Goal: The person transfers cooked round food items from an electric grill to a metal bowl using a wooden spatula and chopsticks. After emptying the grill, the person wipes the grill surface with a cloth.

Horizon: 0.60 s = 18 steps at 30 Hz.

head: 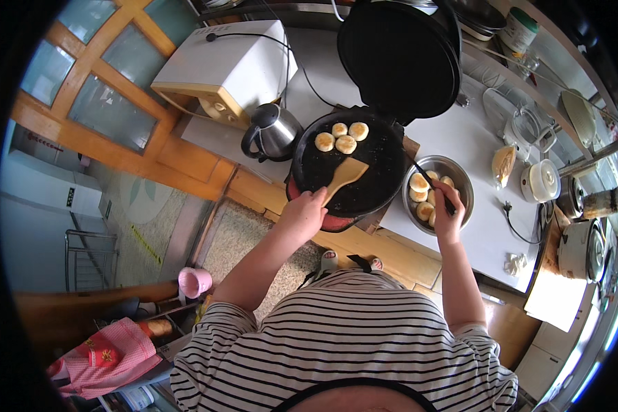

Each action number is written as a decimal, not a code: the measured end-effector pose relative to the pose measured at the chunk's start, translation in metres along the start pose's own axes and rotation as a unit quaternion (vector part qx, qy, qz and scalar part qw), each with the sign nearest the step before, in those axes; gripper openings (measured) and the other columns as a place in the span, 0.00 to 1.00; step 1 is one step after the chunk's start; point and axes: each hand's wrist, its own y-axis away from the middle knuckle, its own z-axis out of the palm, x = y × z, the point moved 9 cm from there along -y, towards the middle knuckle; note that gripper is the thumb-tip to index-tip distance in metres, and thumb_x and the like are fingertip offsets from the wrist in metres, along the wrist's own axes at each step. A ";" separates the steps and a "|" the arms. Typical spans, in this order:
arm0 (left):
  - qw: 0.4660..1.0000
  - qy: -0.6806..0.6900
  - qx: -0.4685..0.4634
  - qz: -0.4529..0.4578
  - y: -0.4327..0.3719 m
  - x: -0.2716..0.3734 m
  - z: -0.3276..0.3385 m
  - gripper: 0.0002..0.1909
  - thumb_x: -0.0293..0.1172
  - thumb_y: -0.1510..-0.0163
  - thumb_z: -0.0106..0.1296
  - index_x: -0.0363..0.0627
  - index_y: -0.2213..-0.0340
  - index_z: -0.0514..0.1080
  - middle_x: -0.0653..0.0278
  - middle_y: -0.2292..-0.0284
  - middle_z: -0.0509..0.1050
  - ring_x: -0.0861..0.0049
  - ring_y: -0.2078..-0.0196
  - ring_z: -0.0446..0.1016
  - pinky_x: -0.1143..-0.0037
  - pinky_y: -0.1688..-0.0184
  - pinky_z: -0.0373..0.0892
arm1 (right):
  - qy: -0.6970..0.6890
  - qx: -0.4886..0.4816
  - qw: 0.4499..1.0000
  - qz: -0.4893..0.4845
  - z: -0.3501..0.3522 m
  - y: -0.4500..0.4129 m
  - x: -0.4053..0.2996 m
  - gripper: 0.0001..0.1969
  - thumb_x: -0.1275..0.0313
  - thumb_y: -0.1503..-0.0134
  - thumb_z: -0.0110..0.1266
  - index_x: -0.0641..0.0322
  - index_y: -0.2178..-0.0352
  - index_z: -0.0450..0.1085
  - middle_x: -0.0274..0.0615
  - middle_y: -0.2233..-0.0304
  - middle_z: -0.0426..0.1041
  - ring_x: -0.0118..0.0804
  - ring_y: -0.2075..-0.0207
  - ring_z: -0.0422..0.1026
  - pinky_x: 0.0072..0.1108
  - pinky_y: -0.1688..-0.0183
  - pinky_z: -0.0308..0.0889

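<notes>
My left hand grips a wooden spatula, its blade over the lower middle of a black electric griddle pan. Several round, browned flatcakes sit grouped in the upper part of that pan, apart from the blade. In my right hand is a slim dark utensil, slanting up-left towards the pan's right rim; its exact kind and far tip are unclear. Below it stands a stainless steel bowl on the counter, holding several more browned flatcakes, some hidden by my hand.
The griddle's raised lid stands behind the pan. A steel electric kettle is close on the left, before a white microwave-like oven. At right are a plug cord, a lidded white container and a rice cooker.
</notes>
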 end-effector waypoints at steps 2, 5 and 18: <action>0.999 -0.021 0.006 -0.028 -0.002 -0.023 0.007 0.25 0.32 0.47 0.49 0.44 0.48 0.62 0.48 0.67 0.71 0.52 0.69 0.73 0.62 0.66 0.70 | -0.014 -0.052 0.998 -0.025 0.038 -0.012 -0.007 0.08 0.80 0.45 0.51 0.65 0.62 0.73 0.40 0.65 0.76 0.29 0.61 0.73 0.19 0.56 0.65; 0.998 -0.029 0.002 -0.046 -0.011 -0.045 0.022 0.25 0.32 0.47 0.48 0.43 0.48 0.62 0.47 0.67 0.71 0.51 0.68 0.72 0.61 0.66 0.70 | -0.005 -0.098 0.990 -0.098 0.089 -0.028 -0.024 0.09 0.81 0.47 0.52 0.65 0.63 0.72 0.43 0.63 0.76 0.37 0.59 0.74 0.22 0.55 0.67; 0.996 0.051 0.050 -0.059 -0.047 -0.059 0.060 0.27 0.34 0.44 0.46 0.44 0.44 0.55 0.48 0.62 0.68 0.51 0.65 0.72 0.61 0.65 0.71 | 0.013 -0.162 0.979 -0.125 0.172 -0.051 -0.019 0.08 0.78 0.47 0.52 0.62 0.64 0.72 0.47 0.65 0.75 0.46 0.61 0.74 0.25 0.59 0.70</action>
